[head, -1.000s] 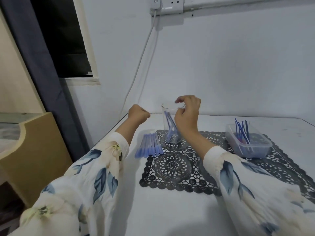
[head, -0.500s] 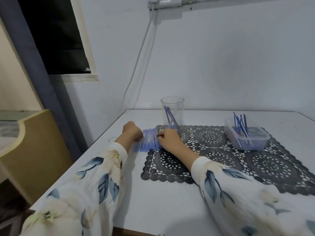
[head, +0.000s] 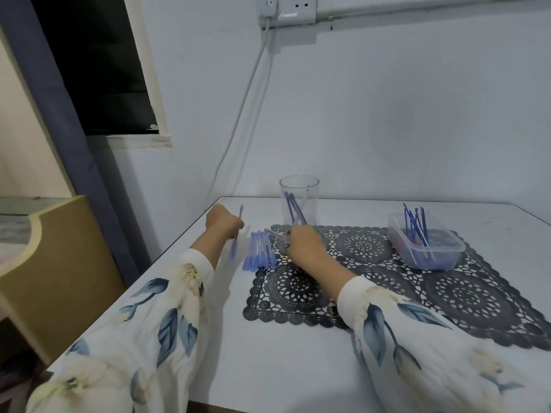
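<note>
Left hand (head: pixel 223 220) lifted a blue pen (head: pixel 234 248), right hand (head: pixel 304 244) pinches clear tube (head: pixel 275 234).

A single wide-angle view comes from the person's head, looking forward and down across the table (head: pixel 283 368) toward the wall (head: pixel 387 114) behind it. It sits close: the sleeves (head: pixel 134 338) fill the lower corners, and the left hand (head: pixel 224 222) and right hand (head: pixel 304 244) lie near the middle. The window (head: pixel 95 70) is at upper left, and the socket (head: pixel 287 8) at the top edge.
</note>
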Demonstrator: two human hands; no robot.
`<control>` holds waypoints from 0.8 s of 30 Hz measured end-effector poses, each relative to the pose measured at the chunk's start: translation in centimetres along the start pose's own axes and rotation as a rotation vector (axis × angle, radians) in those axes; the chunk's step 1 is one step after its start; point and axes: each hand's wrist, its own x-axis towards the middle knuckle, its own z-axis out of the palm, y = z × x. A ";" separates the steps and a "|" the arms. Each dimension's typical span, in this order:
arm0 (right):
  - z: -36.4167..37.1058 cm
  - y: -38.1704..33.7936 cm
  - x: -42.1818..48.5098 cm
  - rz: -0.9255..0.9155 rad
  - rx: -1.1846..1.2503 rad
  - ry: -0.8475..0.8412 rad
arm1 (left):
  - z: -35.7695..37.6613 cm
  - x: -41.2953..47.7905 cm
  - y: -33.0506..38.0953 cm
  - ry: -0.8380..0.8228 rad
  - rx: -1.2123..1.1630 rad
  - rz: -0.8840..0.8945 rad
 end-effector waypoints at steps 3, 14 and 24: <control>-1.6 0.4 0.5 0.038 0.347 0.027 | -1.2 0.3 1.4 0.070 -0.330 0.102; -10.0 0.0 3.7 -0.107 1.028 0.564 | -2.1 -1.7 10.0 0.194 -0.804 0.509; -8.2 2.1 5.8 -0.015 0.603 0.378 | 0.9 -1.9 11.6 0.056 -0.241 0.549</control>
